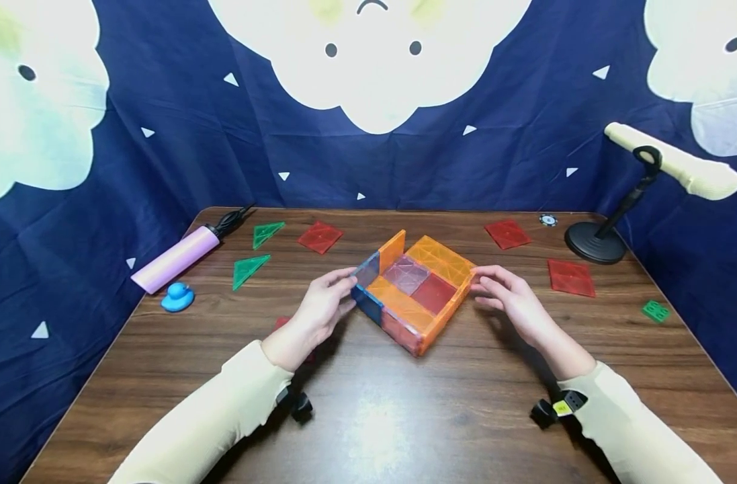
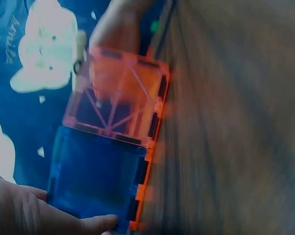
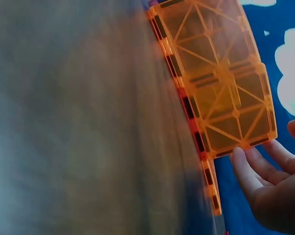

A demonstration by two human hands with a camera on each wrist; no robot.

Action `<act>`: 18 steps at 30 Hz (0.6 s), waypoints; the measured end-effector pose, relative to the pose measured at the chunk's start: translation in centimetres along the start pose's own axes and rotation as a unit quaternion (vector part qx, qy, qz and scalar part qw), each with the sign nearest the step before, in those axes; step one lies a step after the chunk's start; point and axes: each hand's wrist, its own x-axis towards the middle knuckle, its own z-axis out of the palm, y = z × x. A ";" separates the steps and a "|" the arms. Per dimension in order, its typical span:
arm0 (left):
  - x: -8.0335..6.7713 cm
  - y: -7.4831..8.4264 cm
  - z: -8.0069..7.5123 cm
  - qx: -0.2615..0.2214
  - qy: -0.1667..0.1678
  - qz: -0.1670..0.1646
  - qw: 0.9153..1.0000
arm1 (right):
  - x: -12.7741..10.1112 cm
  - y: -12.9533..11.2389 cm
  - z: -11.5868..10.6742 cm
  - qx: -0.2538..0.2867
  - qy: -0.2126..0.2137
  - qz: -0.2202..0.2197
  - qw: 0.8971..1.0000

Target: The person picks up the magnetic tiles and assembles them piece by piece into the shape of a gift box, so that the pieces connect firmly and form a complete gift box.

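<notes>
The tile box [image 1: 413,292] sits mid-bench [image 1: 404,417], a shallow tray of magnetic tiles with upright walls, and it looks only loosely held together. The likely trouble is a wall folding. The blue wall [image 1: 366,271] on the left stands at a corner with the orange wall [image 1: 392,249] behind it, and a push from the left hand [image 1: 321,310] that comes in crooked could tip it inward onto the floor tiles or pop it off its magnetic seam. On the other side, the long orange wall [image 3: 220,83] is touched only at its near end, so pressure there could swing it outward or flatten it. A squeeze from both sides at once could also slide the whole box across the smooth bench, as nothing braces it.

The box lies directly between the two hands. The left hand is at the box's left corner, thumb and fingers lying against the blue wall; the left wrist view shows a fingertip at its lower edge, though whether it truly pinches the tile I cannot tell. The right hand [image 1: 508,296] is just beside the right wall, fingers loosely spread and nearly straight, tips touching the tile's end rather than gripping it.

Loose red tiles [image 1: 570,277] and green triangles [image 1: 250,267] lie well apart from the box.
</notes>
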 end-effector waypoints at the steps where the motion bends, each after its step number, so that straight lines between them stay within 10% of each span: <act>1: 0.6 0.1 -0.1 0.001 0.006 0.006 1.000 | -0.4 0.0 0.1 -0.001 -0.001 0.002 1.000; 12: 5.1 1.9 -0.5 -0.002 0.018 -0.012 1.000 | -2.9 -0.5 2.3 0.000 -0.098 0.015 0.995; 18: 3.8 2.1 -1.0 0.013 -0.021 -0.044 0.999 | -1.6 -0.5 1.1 -0.007 -0.024 0.039 0.999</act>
